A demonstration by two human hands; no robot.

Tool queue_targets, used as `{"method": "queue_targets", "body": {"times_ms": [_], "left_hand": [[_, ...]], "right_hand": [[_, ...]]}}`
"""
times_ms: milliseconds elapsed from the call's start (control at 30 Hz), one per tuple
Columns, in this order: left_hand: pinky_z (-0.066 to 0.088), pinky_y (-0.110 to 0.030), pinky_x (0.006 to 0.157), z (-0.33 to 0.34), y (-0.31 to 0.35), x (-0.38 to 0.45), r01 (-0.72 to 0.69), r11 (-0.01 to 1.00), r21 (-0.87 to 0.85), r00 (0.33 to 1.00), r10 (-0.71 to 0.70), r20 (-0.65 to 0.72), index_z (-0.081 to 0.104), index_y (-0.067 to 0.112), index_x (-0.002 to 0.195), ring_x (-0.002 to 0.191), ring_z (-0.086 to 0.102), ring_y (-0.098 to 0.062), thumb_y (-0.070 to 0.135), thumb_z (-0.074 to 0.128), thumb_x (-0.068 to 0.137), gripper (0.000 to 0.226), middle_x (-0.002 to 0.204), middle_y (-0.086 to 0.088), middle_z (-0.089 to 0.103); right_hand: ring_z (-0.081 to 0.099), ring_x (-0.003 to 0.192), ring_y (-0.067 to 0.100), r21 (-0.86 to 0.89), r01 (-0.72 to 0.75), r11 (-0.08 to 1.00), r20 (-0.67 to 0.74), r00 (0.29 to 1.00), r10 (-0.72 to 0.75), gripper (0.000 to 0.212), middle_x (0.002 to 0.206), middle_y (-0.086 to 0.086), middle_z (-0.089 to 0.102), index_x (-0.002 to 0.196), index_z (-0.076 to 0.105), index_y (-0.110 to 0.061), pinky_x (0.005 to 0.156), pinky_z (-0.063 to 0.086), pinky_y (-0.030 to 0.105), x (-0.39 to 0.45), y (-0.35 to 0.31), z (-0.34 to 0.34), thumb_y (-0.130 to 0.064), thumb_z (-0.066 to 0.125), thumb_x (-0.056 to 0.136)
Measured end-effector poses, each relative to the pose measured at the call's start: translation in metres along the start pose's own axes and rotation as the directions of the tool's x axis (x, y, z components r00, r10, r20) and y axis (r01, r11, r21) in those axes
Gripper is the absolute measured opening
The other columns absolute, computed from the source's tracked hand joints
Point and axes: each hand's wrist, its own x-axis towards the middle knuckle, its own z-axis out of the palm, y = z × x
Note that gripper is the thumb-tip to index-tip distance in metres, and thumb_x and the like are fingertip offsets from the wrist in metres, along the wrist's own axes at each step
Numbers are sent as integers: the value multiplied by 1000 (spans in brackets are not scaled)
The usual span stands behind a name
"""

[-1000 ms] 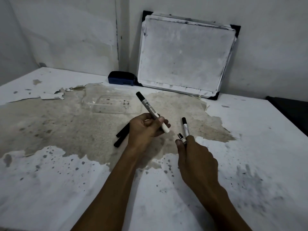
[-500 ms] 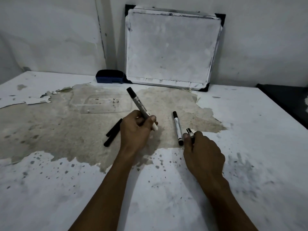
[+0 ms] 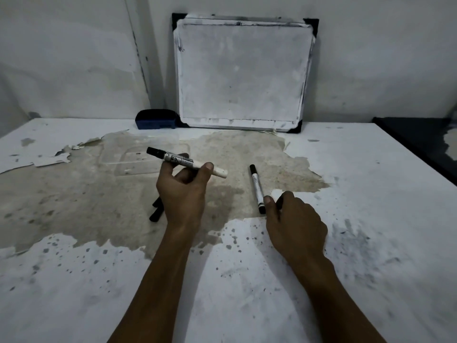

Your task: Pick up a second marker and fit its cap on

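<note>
left hand: the left hand (image 3: 181,191) hangs above the table (image 3: 371,219), palm turned partly up, and its grip pinches a white marker (image 3: 186,162) between thumb tip and fingers.
held marker: the pinch sits on the white barrel toward the bare white end, so the black-capped end juts up and left, free of the fingers; the marker lies nearly level, clear of the table.
right hand: the right hand (image 3: 295,225) rests low over the table, knuckles up, fingers curled; thumb and forefinger close on something small and dark at their tips, most likely a cap, though too little of it shows to be sure.
second marker: a second marker (image 3: 256,188) lies flat on the bare patch of the table, one black end pointing away, the near black end just beside the right thumb; whether the thumb touches it I cannot tell.
dark pens: two black pens (image 3: 155,211) lie on the table, largely hidden under the left hand and wrist.
backdrop: a smeared whiteboard (image 3: 242,70) leans upright against the wall, its lower edge on the table, with a blue eraser (image 3: 156,119) just beside its lower left corner.
clear lid: a transparent plastic tray (image 3: 133,157) lies flat beyond the left hand, hard to make out.
</note>
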Motion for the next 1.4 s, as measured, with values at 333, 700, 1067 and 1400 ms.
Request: {"method": "queue_targets", "body": {"times_ms": [333,700,1067,1400], "left_hand": [[48,-18,54,13,4,-14,-233,968,98,973,232,18,52,-2,105,54,63,-5,7,75,82,33,68,-6,69],[47,-19,52,3,-10,6,11,934,356,993,-53,107,65,4,92,51,64,-3,19,72,85,18,74,-4,74],[34,-19,42,-8,8,19,471,816,-337,875,-381,299,64,11,75,41,39,-7,22,60,93,21,81,-12,69],[45,-24,44,3,18,13,-64,970,235,965,-1,264,63,7,93,48,56,-12,15,68,88,11,71,-1,70]], "right_hand": [[57,69,19,91,-21,996,-4,1000,22,40,76,-4,63,79,50,-21,58,39,30,1,2,-4,-53,34,96],[47,62,16,114,-58,992,18,998,57,46,62,-10,47,83,53,-19,58,35,30,1,-1,-10,-55,27,97],[46,62,14,142,-63,988,15,998,62,42,62,-14,45,86,52,-22,58,33,30,1,-1,-11,-55,28,96],[55,63,14,216,-51,975,-29,998,58,41,70,-6,61,87,53,-22,55,36,28,1,-1,-10,-55,30,96]]}}
